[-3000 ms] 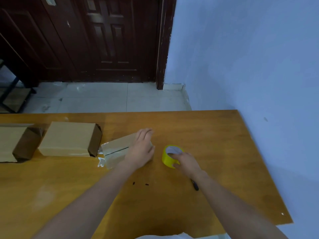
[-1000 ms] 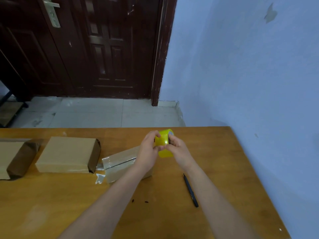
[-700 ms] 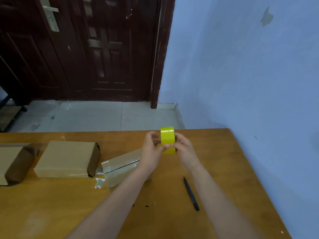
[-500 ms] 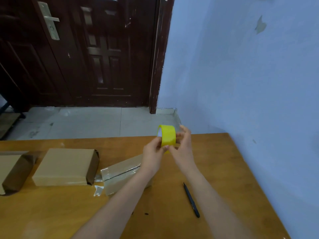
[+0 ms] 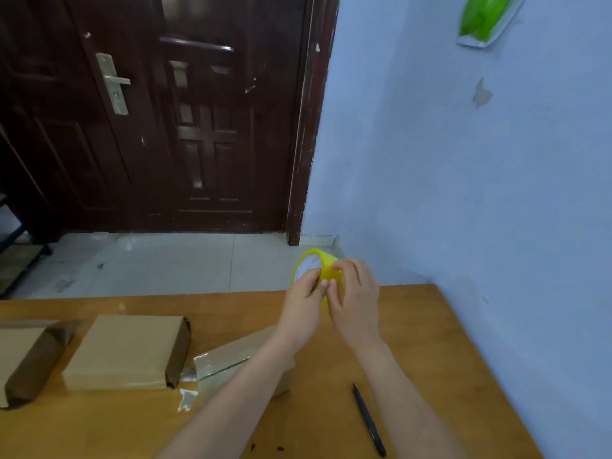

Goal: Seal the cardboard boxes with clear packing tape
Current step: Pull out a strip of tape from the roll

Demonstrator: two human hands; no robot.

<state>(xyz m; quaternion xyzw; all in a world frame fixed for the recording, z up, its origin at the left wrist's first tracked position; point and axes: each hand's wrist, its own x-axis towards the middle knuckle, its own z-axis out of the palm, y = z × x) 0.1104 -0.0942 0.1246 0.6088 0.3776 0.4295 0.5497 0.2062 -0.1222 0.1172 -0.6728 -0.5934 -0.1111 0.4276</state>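
Above the table's (image 5: pixel 414 326) far edge, the yellow tape roll (image 5: pixel 318 271) was held between both hands, left hand (image 5: pixel 303 306) and right hand (image 5: pixel 356 301) each pinching its band. Judged light, stiff-cored, sticky-faced; best held by the rim. Since half a second earlier, the roll was tilted, showing its core. The half-taped box (image 5: pixel 231 361) lay near left.

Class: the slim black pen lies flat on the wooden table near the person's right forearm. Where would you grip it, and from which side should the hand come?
Grip the slim black pen around the middle of its barrel, pinching across its narrow width. Come from above, since it lies flat on the wooden table with clear tabletop on both sides. The right hand is nearer, though it now holds the yellow tape roll.
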